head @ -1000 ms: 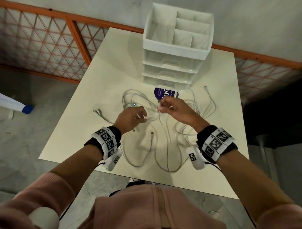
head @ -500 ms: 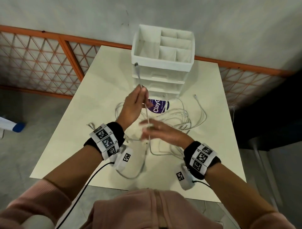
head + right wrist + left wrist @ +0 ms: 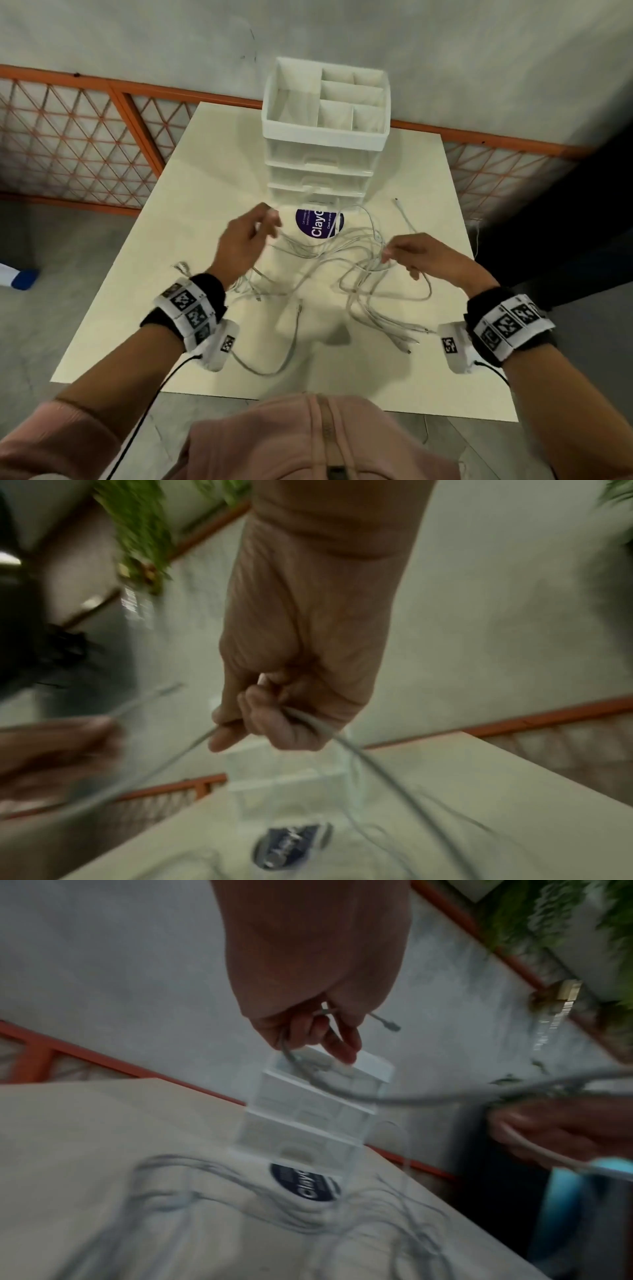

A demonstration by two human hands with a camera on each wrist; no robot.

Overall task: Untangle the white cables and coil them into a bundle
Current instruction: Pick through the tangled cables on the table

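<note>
A tangle of thin white cables lies spread over the middle of the cream table. My left hand is raised at the left of the tangle, its fingers curled round one cable near its plug end. My right hand is out at the right and pinches the same stretch of cable, which runs between the two hands. Loose plug ends lie near the front of the table. The wrist views are blurred.
A white drawer organiser with open top compartments stands at the back of the table. A round purple sticker lies in front of it. An orange mesh railing runs behind the table, and a blue-and-white object lies on the floor at left.
The hands have drawn apart: the left has come down from in front of the organiser, the right has swung out to the right, stretching a cable between them.
</note>
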